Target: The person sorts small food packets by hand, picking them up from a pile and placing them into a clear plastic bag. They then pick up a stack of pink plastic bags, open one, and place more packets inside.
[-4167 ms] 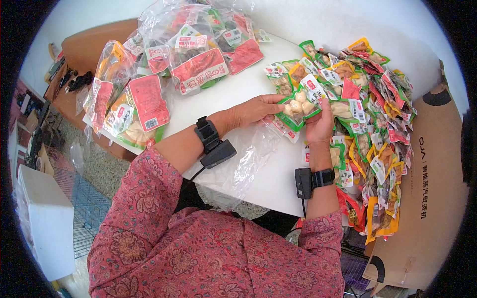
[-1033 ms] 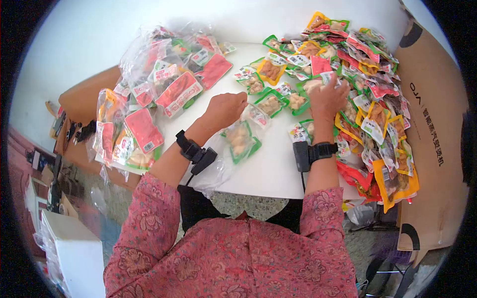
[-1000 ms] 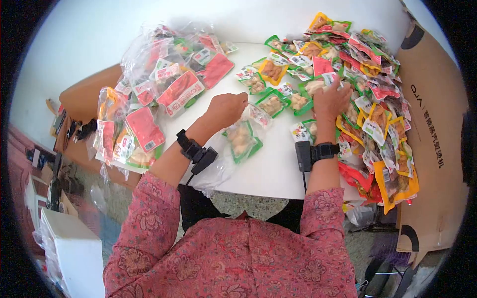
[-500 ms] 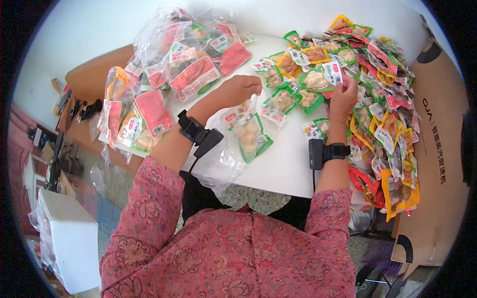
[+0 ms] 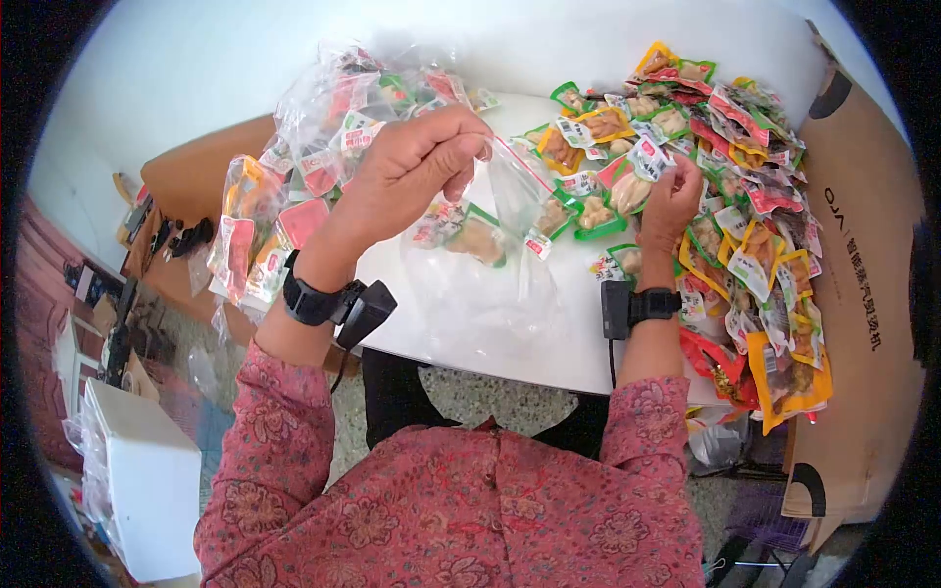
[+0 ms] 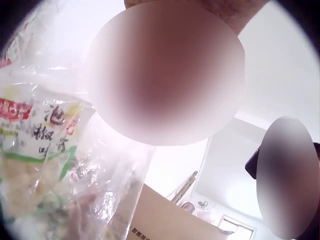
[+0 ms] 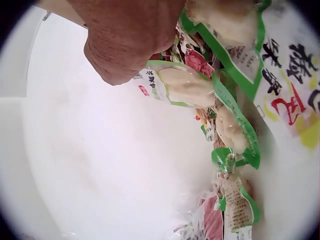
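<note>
My left hand (image 5: 417, 171) is raised over the table and pinches the top edge of a clear zip bag (image 5: 505, 294), which has a red line along its mouth. Inside the bag lies a green-edged food packet (image 5: 478, 238); in the left wrist view this packet (image 6: 37, 135) shows its printed label through the plastic. To the right, my right hand (image 5: 672, 208) pinches the white printed end of another vacuum food packet (image 5: 632, 191) with pale contents. That packet (image 7: 182, 86) hangs from the fingers in the right wrist view. A blurred patch hides much of the left wrist view.
A big heap of small food packets (image 5: 755, 245) covers the table's right side. Several green-edged packets (image 5: 595, 218) lie before it. Filled clear bags (image 5: 333, 118) are piled at the back left. A cardboard box (image 5: 853, 294) stands right of the white table (image 5: 578, 343).
My left hand has risen with the clear bag, which now hangs more upright. Earlier both hands were on one green-edged packet; since then my right hand has picked another from the heap.
</note>
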Motion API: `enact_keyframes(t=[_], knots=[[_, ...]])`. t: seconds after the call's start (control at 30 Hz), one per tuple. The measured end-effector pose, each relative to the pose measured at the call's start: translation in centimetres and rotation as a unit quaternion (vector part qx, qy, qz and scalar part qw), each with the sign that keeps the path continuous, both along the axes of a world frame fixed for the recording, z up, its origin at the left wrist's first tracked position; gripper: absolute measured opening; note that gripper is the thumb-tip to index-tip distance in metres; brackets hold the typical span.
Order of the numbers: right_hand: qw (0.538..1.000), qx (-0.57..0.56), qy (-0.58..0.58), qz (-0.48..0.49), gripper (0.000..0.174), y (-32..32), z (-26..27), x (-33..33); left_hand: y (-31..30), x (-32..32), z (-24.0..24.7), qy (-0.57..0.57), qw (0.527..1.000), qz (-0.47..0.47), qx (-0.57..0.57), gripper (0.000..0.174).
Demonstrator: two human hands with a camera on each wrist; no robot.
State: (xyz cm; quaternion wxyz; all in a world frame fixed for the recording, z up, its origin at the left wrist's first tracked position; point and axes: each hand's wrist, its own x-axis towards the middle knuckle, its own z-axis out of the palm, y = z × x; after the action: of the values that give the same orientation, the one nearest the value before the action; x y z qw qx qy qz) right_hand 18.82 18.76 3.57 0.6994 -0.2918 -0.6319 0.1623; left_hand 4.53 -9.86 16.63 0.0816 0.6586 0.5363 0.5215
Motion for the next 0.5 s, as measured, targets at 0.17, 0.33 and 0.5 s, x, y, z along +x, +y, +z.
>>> enact_keyframes(t=[0.17, 0.33, 0.5], knots=[[0.992, -0.108, 0.013, 0.059, 0.024, 0.6, -1.0, -0.1, 0.9, -0.3, 0.7, 0.063, 0.997, 0.038, 0.018, 0.016], [0.976, -0.19, -0.087, 0.059, 0.024, 2.1, -2.3, -0.1, 3.4, -2.8, -2.5, -0.014, 0.998, -0.017, -0.063, 0.017], [0.959, -0.181, 0.129, 0.174, 0.02, -1.1, 0.9, 0.0, 5.4, -2.3, -6.2, -0.072, 0.989, -0.056, -0.118, 0.019]])
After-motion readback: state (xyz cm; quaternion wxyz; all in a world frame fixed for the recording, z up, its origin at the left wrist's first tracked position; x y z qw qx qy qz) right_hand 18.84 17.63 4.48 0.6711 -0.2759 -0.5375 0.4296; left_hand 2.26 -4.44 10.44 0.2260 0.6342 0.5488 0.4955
